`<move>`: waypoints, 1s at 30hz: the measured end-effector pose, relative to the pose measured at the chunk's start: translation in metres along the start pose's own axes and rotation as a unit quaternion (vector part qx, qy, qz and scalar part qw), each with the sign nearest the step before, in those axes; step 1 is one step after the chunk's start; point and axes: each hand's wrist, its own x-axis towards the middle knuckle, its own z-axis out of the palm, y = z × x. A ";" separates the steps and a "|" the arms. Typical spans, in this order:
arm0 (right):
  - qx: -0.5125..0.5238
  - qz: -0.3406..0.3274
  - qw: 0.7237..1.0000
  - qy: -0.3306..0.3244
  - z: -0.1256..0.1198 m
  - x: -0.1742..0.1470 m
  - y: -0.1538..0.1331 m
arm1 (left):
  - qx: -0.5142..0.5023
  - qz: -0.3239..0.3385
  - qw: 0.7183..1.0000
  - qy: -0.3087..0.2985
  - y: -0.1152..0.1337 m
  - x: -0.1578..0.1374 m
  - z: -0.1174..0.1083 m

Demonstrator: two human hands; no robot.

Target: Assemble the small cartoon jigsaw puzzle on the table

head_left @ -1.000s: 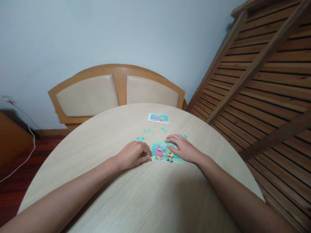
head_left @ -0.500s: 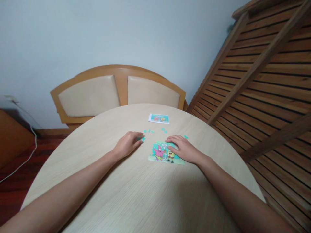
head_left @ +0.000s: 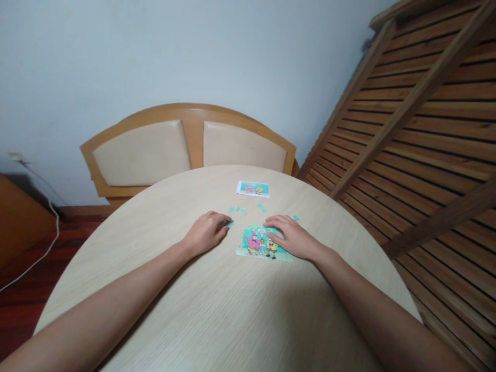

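A partly assembled jigsaw puzzle [head_left: 253, 243] with pink, grey-green and yellow cartoon figures lies flat on the round table [head_left: 217, 305]. My right hand [head_left: 289, 235] rests over its right side, fingers stretched out and covering part of the picture. To the puzzle's left is my left hand [head_left: 207, 232], its thumb and fingers curved but apart. A teal puzzle piece [head_left: 229, 224] shows between those fingertips on the table; whether they touch it I cannot make out.
Several loose teal pieces [head_left: 237, 209] lie beyond my left hand, others [head_left: 262, 207] beyond the puzzle, and one [head_left: 295, 218] beside my right hand. A picture card [head_left: 253, 189] lies farther back. Behind the table stands a padded headboard [head_left: 194, 134]; wooden slats [head_left: 418, 129] lean at right.
My left hand has shifted slightly, its fingers now covering more of the teal piece beneath. My right hand has stayed on the puzzle.
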 end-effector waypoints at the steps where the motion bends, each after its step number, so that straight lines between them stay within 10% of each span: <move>1: -0.001 0.000 1.000 -0.001 0.000 0.000 -0.001 | -0.001 -0.004 1.000 0.003 0.001 0.000 0.000; 30: 0.008 -0.001 1.000 0.002 -0.001 0.000 -0.001 | -0.092 0.029 0.995 0.011 0.010 0.002 0.007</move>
